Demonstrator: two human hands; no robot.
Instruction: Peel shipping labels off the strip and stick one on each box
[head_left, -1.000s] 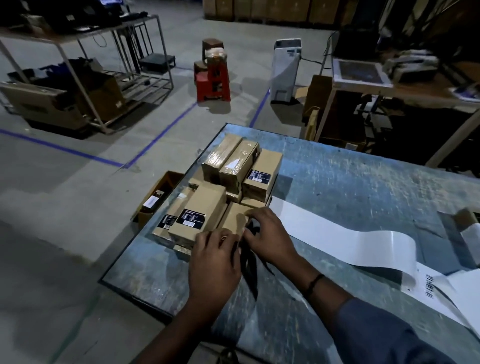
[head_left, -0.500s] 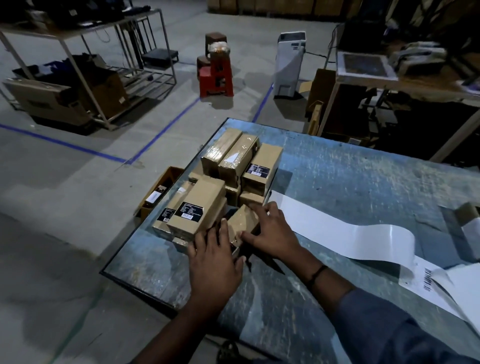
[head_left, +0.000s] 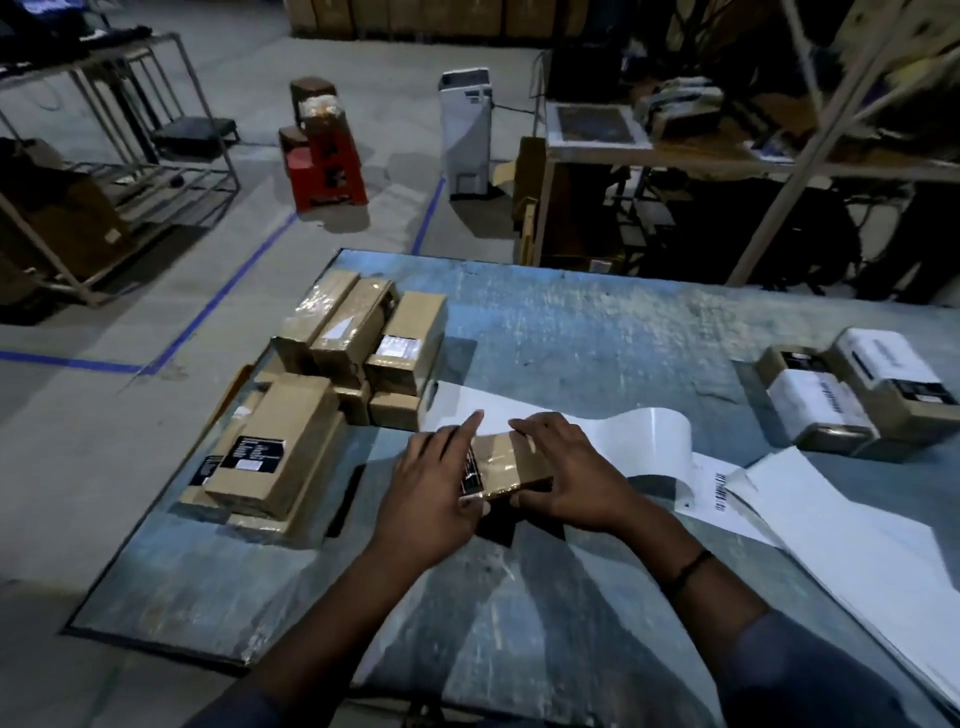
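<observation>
Since the earlier frame, the small box (head_left: 511, 464) had come away from the pile on the left and was held up at the middle of the table (head_left: 597, 332), over the white strip (head_left: 644, 441). It was brown, wrapped in shiny film, with a dark printed patch on its left end. The right hand (head_left: 569, 475) gripped its right end, fingers curled over the far edge and thumb on the near side. The left hand (head_left: 431, 486) clasped the left end, thumb at the near corner and forefinger stretched straight past the box.

I judged the step to be fetching the next unlabelled box, with no shipping label yet on it. Next, it would need setting down flat with a broad face up. One hand would then have to free itself and reach right, where a printed label (head_left: 719, 491) lay on the strip past the bare glossy backing.

Just left of the hands stood the near stack of boxes (head_left: 280, 457), with a further stack (head_left: 363, 332) behind it. Well apart, at the right edge, sat two boxes with white labels (head_left: 857, 395).
</observation>
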